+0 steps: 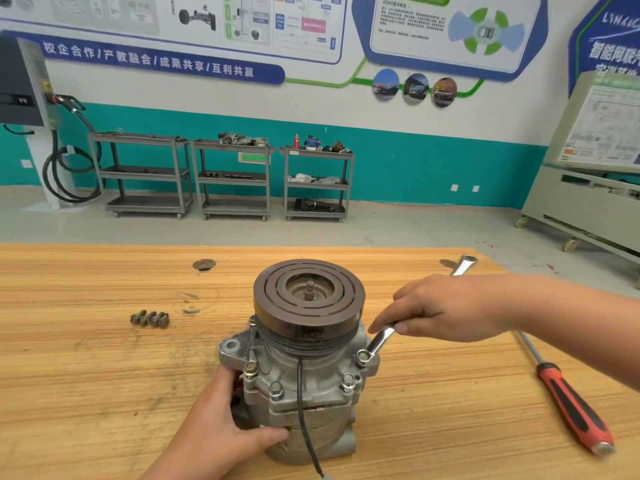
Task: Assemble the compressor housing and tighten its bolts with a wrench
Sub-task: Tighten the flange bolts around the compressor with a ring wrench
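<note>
Right hand (446, 308): fingers curled around the wrench (381, 339), whose ring end apparently seats on a housing bolt (363, 356). Left hand (221, 420) grips the compressor (304, 386) low on its left side, upright on the bench (86, 375).

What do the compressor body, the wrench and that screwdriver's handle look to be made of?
Compressor body: probably cast aluminium, dull grey, with a rough, grimy surface.
Wrench: steel, likely chromed, since it shines mirror-bright.
Screwdriver handle: looks like plastic or rubber, matt red with black inlays. I can't tell which.
</note>
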The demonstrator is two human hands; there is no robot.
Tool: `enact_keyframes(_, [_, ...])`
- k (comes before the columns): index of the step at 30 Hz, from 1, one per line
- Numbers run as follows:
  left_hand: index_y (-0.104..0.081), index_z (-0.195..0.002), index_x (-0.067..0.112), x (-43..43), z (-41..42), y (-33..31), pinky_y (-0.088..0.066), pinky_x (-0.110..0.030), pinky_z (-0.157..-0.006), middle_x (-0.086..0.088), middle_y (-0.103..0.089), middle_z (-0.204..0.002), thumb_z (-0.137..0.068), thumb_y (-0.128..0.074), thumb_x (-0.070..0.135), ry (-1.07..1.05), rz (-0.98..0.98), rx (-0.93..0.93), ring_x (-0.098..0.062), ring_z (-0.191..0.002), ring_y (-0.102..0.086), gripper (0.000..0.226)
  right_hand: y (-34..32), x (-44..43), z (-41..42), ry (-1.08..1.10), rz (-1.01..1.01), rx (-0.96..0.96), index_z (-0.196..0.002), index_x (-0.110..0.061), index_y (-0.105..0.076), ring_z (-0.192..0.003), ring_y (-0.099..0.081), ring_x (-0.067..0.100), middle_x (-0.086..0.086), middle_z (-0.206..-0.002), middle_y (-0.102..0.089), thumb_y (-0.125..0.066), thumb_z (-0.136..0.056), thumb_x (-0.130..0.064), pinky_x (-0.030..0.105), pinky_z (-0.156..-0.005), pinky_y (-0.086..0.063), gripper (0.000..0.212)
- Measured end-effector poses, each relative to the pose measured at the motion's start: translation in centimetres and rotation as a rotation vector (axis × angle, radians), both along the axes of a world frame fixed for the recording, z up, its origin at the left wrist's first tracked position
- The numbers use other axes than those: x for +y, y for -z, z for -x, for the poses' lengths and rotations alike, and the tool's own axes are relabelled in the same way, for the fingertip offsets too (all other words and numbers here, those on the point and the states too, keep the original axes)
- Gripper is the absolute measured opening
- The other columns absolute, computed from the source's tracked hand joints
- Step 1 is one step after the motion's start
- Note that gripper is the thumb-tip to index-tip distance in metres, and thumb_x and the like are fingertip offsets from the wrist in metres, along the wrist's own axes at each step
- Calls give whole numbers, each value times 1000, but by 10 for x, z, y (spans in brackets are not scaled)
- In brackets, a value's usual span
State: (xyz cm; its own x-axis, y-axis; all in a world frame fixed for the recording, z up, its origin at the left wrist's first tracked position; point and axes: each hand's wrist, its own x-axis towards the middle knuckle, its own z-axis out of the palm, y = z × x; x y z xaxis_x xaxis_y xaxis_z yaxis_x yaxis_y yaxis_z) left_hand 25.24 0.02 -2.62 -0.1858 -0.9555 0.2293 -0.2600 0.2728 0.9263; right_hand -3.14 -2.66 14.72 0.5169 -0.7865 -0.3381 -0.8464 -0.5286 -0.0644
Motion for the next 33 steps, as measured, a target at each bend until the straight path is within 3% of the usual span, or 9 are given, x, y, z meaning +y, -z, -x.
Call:
enact_keyframes(4, [-33, -124, 48, -2, 1, 2, -44, -2, -71, 41, -57, -108, -32, -85, 59, -2, -34, 19, 18, -100, -54, 106, -1, 13, 5, 213, -298, -98, -121, -35, -58, -74, -55, 4, -17, -79, -57, -41, -99, -35, 20, -72, -44, 27])
enact_keyframes(8, [-25, -125, 58, -4, 0, 1, -46, -4, -69, 23, -63, -106, -26, -86, 66, -30, -48, -6, 21, -98, -53, 116, 20, 49, -5, 533, -946, -841, -96, -8, -64, -51, -61, 12, 1, -60, -58, -45, -97, -20, 22, -49, -52, 22])
enact_keyframes(13, [-18, -125, 65, -4, 0, 2, -45, -3, -73, 47, -49, -115, -30, -85, 71, 2, -52, 5, 22, -104, -50, 117, 72, 86, -40, 709, -1055, -1544, -75, 4, -72, -63, -69, 29, 20, -71, -67, -69, -74, -13, 28, -53, -54, 17])
enact_keyframes(16, [-20, -124, 64, -4, -1, 1, -45, -3, -72, 49, -49, -112, -29, -85, 72, -8, -47, -2, 22, -102, -50, 116, 88, 94, -31, 564, -1145, -1426, -104, 0, -65, -79, -69, 19, 11, -88, -71, -89, -54, -23, 24, -72, -51, 60])
enact_keyframes(19, [-27, -122, 62, -4, -1, 3, -45, -3, -70, 38, -59, -106, -25, -85, 72, -37, -57, -3, 23, -99, -52, 113, 88, 100, -8, 554, -1192, -1377, -114, 0, -52, -69, -65, 13, 3, -79, -69, -93, -47, -31, 20, -68, -48, 85])
enact_keyframes(22, [-21, -123, 65, -5, -1, 4, -46, -4, -71, 41, -57, -111, -24, -85, 72, -20, -65, 8, 21, -101, -53, 118, 79, 100, 15, 545, -797, -1222, -124, -12, -54, -64, -53, 6, -6, -73, -60, -74, -79, -32, 17, -66, -41, 53])
enact_keyframes(26, [-21, -126, 63, -4, -1, 3, -46, -4, -70, 34, -61, -111, -24, -85, 72, -20, -66, 10, 18, -101, -54, 121, 45, 82, 26, 185, 78, -498, -127, -53, -40, -97, -50, -14, -34, -102, -57, -31, -90, -52, 8, -85, -38, 38])
enact_keyframes(29, [-26, -123, 60, -3, -1, 1, -45, -3, -70, 24, -64, -108, -23, -84, 73, -28, -58, 9, 20, -99, -54, 117, 29, 59, 26, 10, 284, -212, -131, -47, -38, -100, -46, -7, -31, -104, -47, -6, -84, -61, 17, -87, -38, 58])
enact_keyframes(33, [-23, -122, 58, -3, -1, 0, -41, 2, -70, 53, -47, -108, -24, -81, 76, -14, -39, -9, 29, -99, -46, 116, 23, 33, 22, -78, 342, -78, -132, -44, -39, -92, -38, -9, -31, -103, -42, -5, -89, -56, 14, -87, -26, 56])
